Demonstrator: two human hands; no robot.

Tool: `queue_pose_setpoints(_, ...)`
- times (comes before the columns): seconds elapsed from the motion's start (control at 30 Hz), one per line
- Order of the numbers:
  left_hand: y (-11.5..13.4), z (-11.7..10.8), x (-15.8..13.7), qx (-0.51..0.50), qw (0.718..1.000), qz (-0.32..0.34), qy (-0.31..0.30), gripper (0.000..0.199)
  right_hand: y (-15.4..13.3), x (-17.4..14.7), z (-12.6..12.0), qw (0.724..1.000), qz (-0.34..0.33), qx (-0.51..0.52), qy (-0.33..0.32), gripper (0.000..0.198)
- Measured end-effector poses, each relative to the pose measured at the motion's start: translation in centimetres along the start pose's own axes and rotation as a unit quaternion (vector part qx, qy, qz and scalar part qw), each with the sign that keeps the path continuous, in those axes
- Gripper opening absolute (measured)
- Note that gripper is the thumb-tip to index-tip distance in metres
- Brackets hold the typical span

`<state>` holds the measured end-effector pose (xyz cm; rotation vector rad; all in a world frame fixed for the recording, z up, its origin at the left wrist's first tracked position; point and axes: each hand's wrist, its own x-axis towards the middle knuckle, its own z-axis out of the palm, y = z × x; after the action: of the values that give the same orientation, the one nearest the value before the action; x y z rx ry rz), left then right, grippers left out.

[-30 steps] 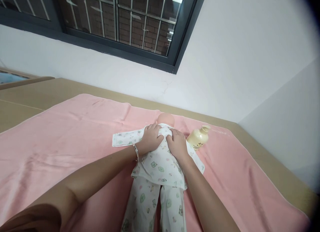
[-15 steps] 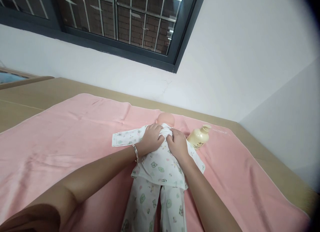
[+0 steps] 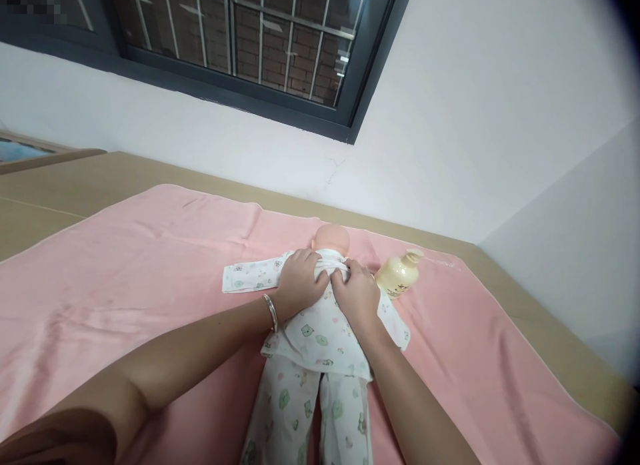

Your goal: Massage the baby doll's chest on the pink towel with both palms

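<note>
A baby doll (image 3: 332,239) lies stretched out on a pink blanket, its bald head toward the wall and no face showing. It wears a white long-sleeved shirt (image 3: 325,338) and matching trousers (image 3: 285,405), both printed with small green animals. On the doll's upper body, just below the neck, my left hand (image 3: 301,278) grips the shirt between thumb and curled fingers. My right hand (image 3: 357,291) does the same close beside it, thumbs nearly meeting. Between the hands the fabric is bunched into folds. One sleeve (image 3: 250,275) points left; the other angles down right.
A pale yellow pump-top bottle (image 3: 400,275) leans at the doll's right on the pink blanket (image 3: 165,251). The blanket covers a wooden surface (image 3: 125,171) that meets a white wall. Above is a dark-framed window (image 3: 345,118) with bars.
Both hands stay at the doll's upper body; the fingers have shifted slightly and the shirt between them shows more bunched folds near the collar.
</note>
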<state>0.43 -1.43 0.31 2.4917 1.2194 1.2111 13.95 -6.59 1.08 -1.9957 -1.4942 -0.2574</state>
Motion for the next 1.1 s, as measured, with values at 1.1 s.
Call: queue_pose_setpoints(1.1, -1.0, 0.7, 0.4, -0.057, 0.997, 0.033, -0.026, 0.025, 1.2, 0.5, 1.0, 0.988, -0.136, 0.068, -0.030, 0.043)
